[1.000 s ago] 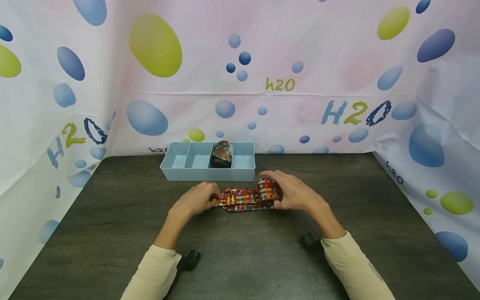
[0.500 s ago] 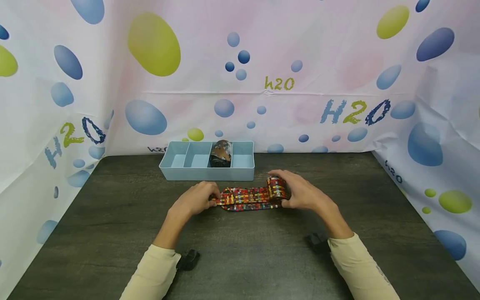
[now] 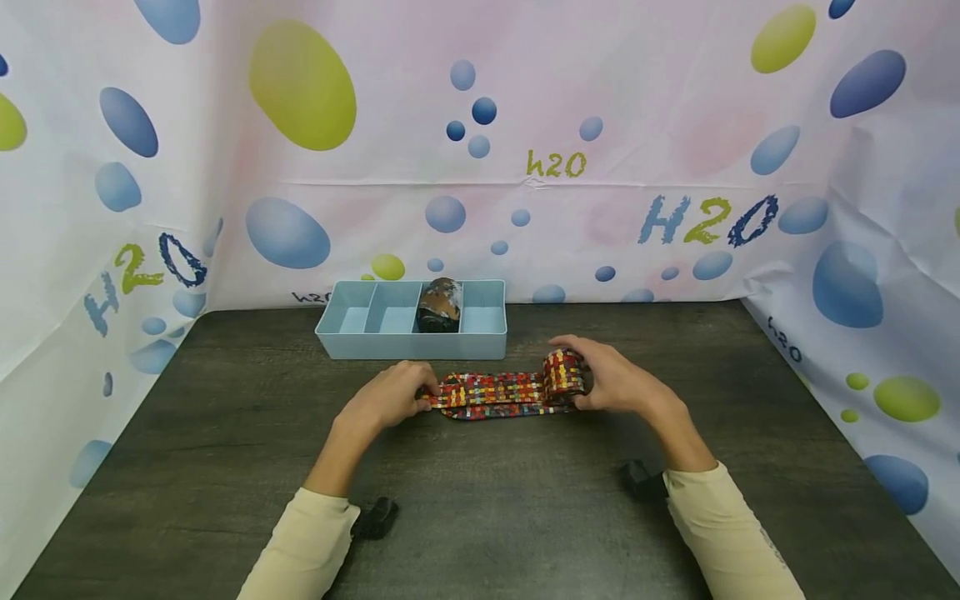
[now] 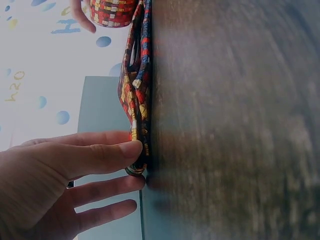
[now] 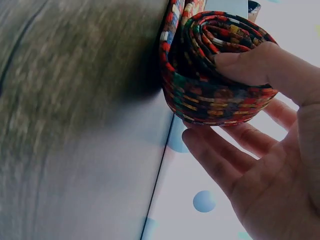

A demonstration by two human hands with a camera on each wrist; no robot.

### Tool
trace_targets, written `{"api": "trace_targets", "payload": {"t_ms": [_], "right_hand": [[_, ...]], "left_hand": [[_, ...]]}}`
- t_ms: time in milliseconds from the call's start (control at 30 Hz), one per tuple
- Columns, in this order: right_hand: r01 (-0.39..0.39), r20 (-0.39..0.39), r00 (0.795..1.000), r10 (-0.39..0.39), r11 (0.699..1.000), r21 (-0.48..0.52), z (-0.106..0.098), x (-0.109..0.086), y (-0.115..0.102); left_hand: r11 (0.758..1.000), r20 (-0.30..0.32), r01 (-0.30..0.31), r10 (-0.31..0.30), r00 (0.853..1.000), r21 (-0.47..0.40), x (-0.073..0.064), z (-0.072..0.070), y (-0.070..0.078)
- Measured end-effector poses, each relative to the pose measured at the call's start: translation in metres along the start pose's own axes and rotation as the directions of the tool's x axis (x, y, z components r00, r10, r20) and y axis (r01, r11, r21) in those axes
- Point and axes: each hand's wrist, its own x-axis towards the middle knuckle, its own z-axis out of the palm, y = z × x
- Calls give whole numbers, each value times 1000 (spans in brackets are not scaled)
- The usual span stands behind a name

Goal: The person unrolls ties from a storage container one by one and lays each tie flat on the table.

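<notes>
A multicoloured checked necktie (image 3: 495, 390) lies stretched along the table, with its right part wound into a roll (image 3: 564, 375). At its left end, my left hand (image 3: 392, 395) pinches the folded cloth between thumb and forefinger, which shows close up in the left wrist view. My right hand (image 3: 618, 377) holds the roll at the other end. In the right wrist view the thumb (image 5: 245, 65) presses into the coiled side, with the fingers around the outer layer. A second strip of the necktie runs beneath the upper one, showing along the near side.
Behind the necktie stands a light blue divided box (image 3: 412, 347). One of its compartments holds a rolled brown and black patterned cloth (image 3: 439, 307). A printed curtain (image 3: 480, 150) closes off the dark wooden table (image 3: 480, 517) at the back and sides.
My right hand has moved to the right with the roll, and a longer flat stretch of necktie lies between the hands. My left hand stays at the left end.
</notes>
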Motion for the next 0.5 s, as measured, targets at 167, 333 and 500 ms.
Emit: {"api": "trace_targets", "payload": {"t_ms": [167, 333, 500], "right_hand": [[-8, 11, 1000, 8, 1000, -15, -2, 0, 2], [-22, 23, 999, 23, 1000, -22, -3, -1, 4], [-37, 38, 999, 38, 999, -23, -3, -1, 6]], "left_hand": [[1000, 2, 3, -3, 1000, -2, 0, 0, 0], [1000, 0, 4, -4, 1000, -6, -1, 0, 0], [1000, -4, -9, 9, 1000, 0, 0, -1, -1]]}}
